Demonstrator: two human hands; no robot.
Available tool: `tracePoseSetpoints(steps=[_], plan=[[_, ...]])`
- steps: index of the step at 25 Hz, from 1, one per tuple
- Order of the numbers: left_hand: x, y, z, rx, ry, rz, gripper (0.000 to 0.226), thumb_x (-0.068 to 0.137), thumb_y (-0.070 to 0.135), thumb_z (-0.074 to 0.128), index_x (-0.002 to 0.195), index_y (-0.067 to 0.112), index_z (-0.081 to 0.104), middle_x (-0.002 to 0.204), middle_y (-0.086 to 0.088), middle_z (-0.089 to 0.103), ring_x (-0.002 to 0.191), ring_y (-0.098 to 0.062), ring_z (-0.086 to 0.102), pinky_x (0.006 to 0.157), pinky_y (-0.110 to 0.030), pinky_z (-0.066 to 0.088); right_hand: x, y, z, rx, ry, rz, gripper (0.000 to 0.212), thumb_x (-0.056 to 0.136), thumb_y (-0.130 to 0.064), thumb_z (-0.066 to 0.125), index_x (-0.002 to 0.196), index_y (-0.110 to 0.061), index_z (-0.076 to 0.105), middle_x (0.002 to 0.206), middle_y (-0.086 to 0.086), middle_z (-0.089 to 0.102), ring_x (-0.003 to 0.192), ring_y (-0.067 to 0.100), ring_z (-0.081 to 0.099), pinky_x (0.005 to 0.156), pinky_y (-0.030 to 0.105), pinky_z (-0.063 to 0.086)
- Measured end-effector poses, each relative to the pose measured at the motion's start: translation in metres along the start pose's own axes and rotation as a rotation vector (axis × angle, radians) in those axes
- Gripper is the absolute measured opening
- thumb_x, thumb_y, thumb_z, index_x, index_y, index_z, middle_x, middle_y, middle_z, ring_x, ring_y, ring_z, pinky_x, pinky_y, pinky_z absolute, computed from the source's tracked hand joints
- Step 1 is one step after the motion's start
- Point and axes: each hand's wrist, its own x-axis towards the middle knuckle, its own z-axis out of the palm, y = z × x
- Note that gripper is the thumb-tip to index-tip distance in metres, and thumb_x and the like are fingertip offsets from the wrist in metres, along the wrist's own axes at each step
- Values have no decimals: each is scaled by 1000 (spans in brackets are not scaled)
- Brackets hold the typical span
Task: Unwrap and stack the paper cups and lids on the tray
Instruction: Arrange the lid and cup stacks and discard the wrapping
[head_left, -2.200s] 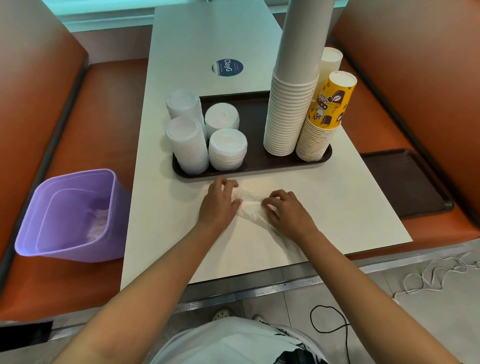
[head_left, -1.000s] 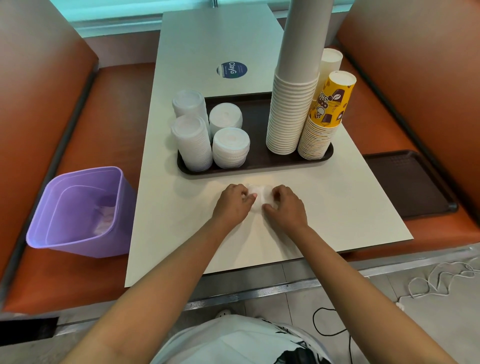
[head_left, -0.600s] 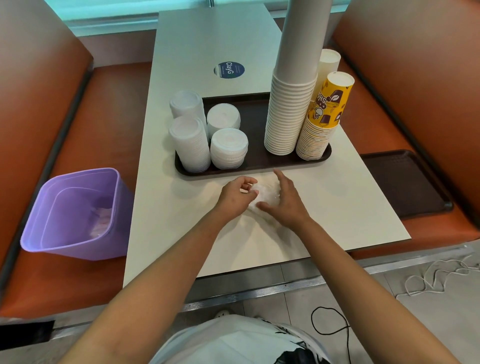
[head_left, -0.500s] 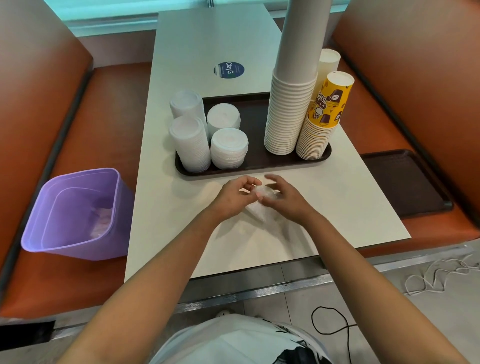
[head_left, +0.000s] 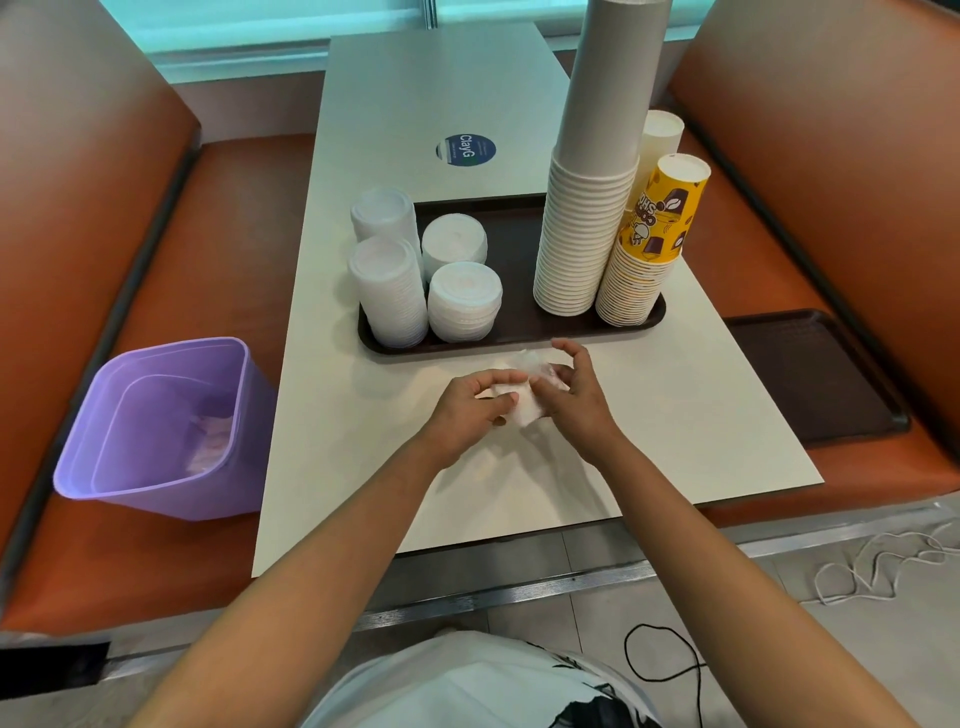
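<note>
A crumpled clear plastic wrapper is bunched between my two hands just above the white table, in front of the tray. My left hand grips its left side with curled fingers. My right hand pinches its right side, fingers curled over it. The dark brown tray carries several stacks of white lids on its left and a tall stack of white paper cups beside a stack of yellow printed cups on its right.
A purple plastic bin with crumpled wrap inside sits on the orange bench to my left. A second dark tray lies on the right bench. A round blue sticker marks the table behind the tray. Cables trail on the floor.
The wrapper lay stretched flat on the table under both hands; my hands have drawn together, balled it up and lifted it slightly off the table.
</note>
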Motion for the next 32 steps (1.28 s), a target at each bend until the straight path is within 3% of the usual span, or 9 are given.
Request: tracePoseSetpoints(steps=[3, 7, 10, 14, 17, 20, 22, 28, 32], plan=[[-2, 4, -1, 5, 30, -7, 39, 90, -6, 54, 121, 17, 59, 90, 3, 63, 57, 6, 58, 54, -9, 42, -4, -6, -5, 42, -155, -18, 55, 89, 4, 54, 117, -42, 45, 112, 4, 54, 96, 21, 60, 81, 38, 56], [-4, 4, -2, 37, 4, 6, 44, 90, -8, 51, 130, 11, 53, 92, -1, 61, 56, 6, 56, 54, -8, 41, -6, -10, -10, -12, -234, 31, 31, 88, 8, 54, 101, -18, 62, 102, 4, 59, 78, 13, 60, 71, 24, 54], [-5, 6, 1, 24, 1, 6, 45, 90, -10, 50, 131, 8, 52, 112, -4, 59, 61, 8, 58, 57, -8, 42, -7, -9, -16, -2, -214, 83, 28, 87, 8, 56, 108, -11, 63, 103, 3, 62, 78, 14, 61, 71, 23, 54], [-11, 8, 9, 24, 24, 22, 46, 90, -11, 50, 131, 8, 52, 135, -5, 51, 68, 6, 59, 59, -7, 43, -9, -8, -23, -36, -166, 94, 32, 85, 7, 58, 108, -15, 64, 108, 5, 63, 78, 15, 59, 68, 22, 52], [-18, 11, 14, 26, 33, 38, 47, 89, -9, 51, 129, 15, 54, 126, -2, 56, 75, -1, 57, 60, -9, 45, -13, -9, -25, -105, -125, 70, 35, 82, 9, 60, 105, -16, 65, 106, 7, 63, 70, 13, 56, 63, 18, 49], [-22, 14, 15, -33, 44, 1, 40, 91, -1, 53, 115, 31, 60, 109, -1, 61, 82, -13, 58, 71, -23, 51, -18, -16, -27, -66, -88, 44, 37, 81, 10, 60, 107, -16, 65, 100, 1, 62, 68, 12, 56, 63, 19, 50], [-27, 16, 14, -72, 28, -47, 33, 93, 2, 52, 110, 28, 63, 103, -3, 63, 82, -15, 59, 76, -29, 52, -21, -19, -27, -19, -78, 13, 38, 81, 12, 59, 106, -17, 65, 94, -1, 63, 66, 14, 54, 65, 20, 51], [-46, 18, 8, 13, 158, 19, 39, 87, -7, 54, 115, 20, 62, 99, 1, 63, 67, -3, 57, 66, -15, 51, -33, -21, -15, 19, -122, -25, 33, 84, 8, 59, 99, -21, 64, 94, -8, 64, 71, 12, 58, 64, 20, 52], [-56, 17, 0, 23, 208, 42, 37, 87, -5, 55, 107, 26, 65, 101, 5, 61, 71, -10, 56, 68, -21, 53, -37, -23, -4, -13, -112, -27, 33, 82, 8, 61, 92, -23, 65, 91, -10, 64, 66, 11, 57, 62, 20, 50]])
